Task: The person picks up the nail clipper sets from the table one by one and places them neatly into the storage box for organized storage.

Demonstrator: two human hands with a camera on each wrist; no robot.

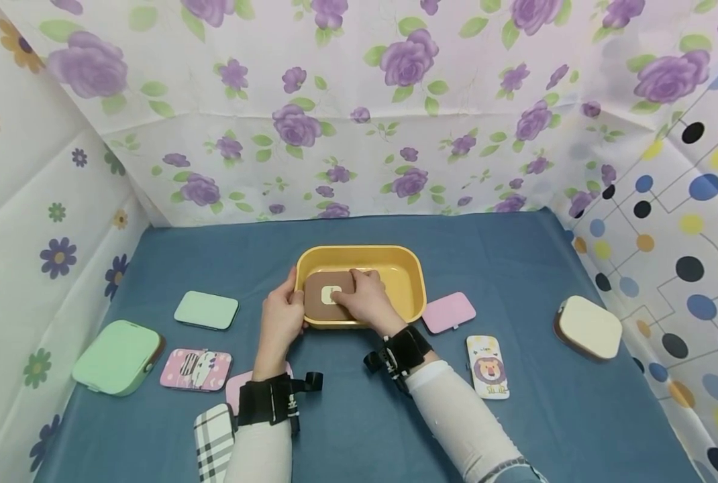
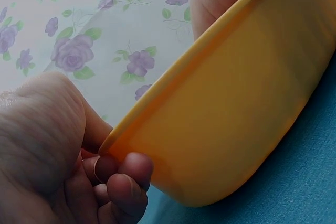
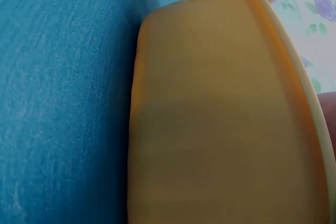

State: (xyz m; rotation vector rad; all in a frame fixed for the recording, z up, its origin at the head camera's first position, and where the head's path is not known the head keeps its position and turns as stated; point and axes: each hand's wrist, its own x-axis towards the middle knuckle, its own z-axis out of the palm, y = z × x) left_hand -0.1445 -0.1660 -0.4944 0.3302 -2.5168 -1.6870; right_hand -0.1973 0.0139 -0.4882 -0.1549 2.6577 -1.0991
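A yellow rectangular tub [image 1: 404, 285] with rounded corners stands on the blue cloth. My left hand [image 1: 282, 315] grips its left end, thumb over the rim and curled fingers against the outside; the left wrist view shows this hand [image 2: 47, 150] at the rim up close. Inside the tub, at its left side, lies a brown case [image 1: 319, 285] with a cream square on top. My right hand [image 1: 371, 298] reaches over the front rim and holds the case, its thumb on the top and its fingers by the right part. In the right wrist view the tub wall [image 3: 210, 108] hides the case.
Left of the tub lie a green case [image 1: 117, 355], a mint tin [image 1: 206, 310], a pink cartoon tin [image 1: 192, 369] and a plaid case [image 1: 213, 436]. To the right are a pink tin [image 1: 449, 312], a lion tin [image 1: 488, 365] and a cream-topped case [image 1: 590, 327]. Floral sheets surround the cloth.
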